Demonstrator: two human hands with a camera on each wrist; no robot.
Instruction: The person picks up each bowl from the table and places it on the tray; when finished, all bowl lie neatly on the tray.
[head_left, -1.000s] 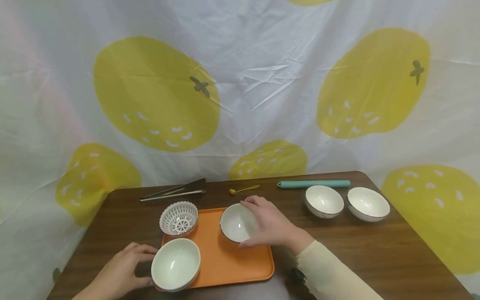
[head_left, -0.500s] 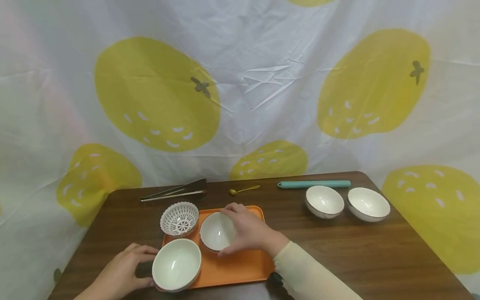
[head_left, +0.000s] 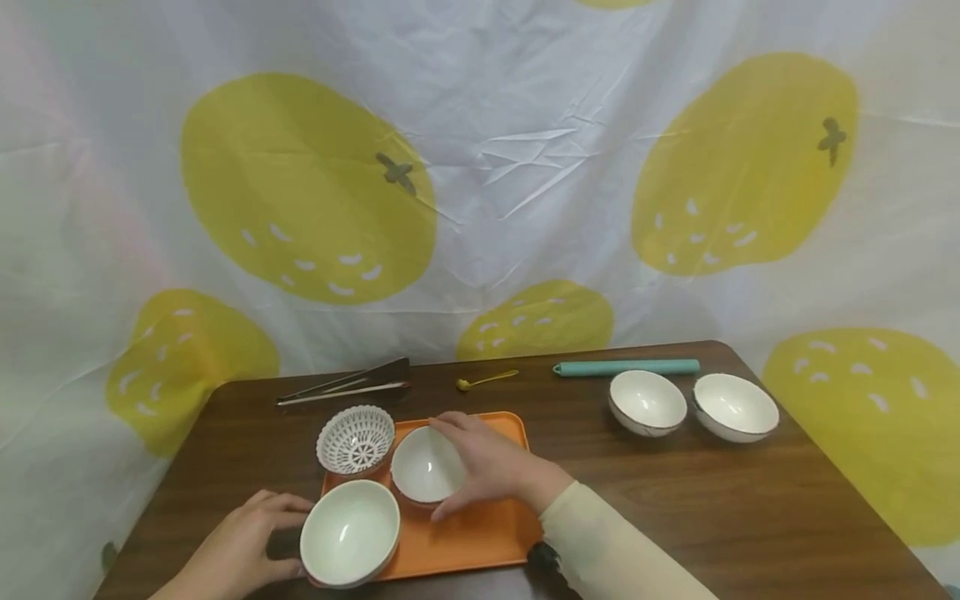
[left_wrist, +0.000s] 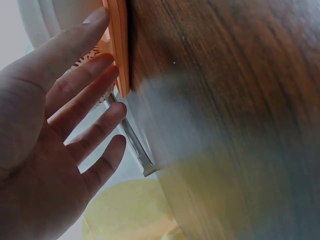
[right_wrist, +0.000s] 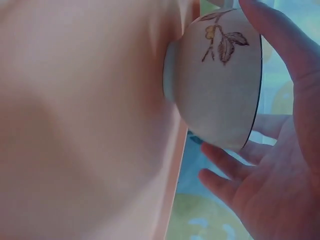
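My right hand (head_left: 483, 467) grips a small white bowl (head_left: 426, 465) by its right side. That bowl (right_wrist: 220, 80) has a dark rim and a painted leaf sprig, and its foot meets the orange tray (head_left: 480, 533). Behind the tray's left part sits a patterned bowl (head_left: 356, 440) with a scalloped rim. A larger pale bowl (head_left: 350, 533) stands on the tray's front left corner. Beside it is my left hand (head_left: 243, 542), fingers extended. In the left wrist view the thumb of my left hand (left_wrist: 65, 110) lies at the tray's edge (left_wrist: 118, 45).
Two white bowls, one (head_left: 647, 403) left of the other (head_left: 735, 407), stand at the right. Along the back lie tongs (head_left: 345, 383), a small yellow spoon (head_left: 486, 380) and a teal stick-like object (head_left: 628, 367). A white curtain (head_left: 525, 208) printed with yellow fruit hangs behind the table (head_left: 750, 508).
My right hand has brought the small white bowl leftward and slightly nearer across the tray, close to the other two bowls. My left hand has hardly moved.
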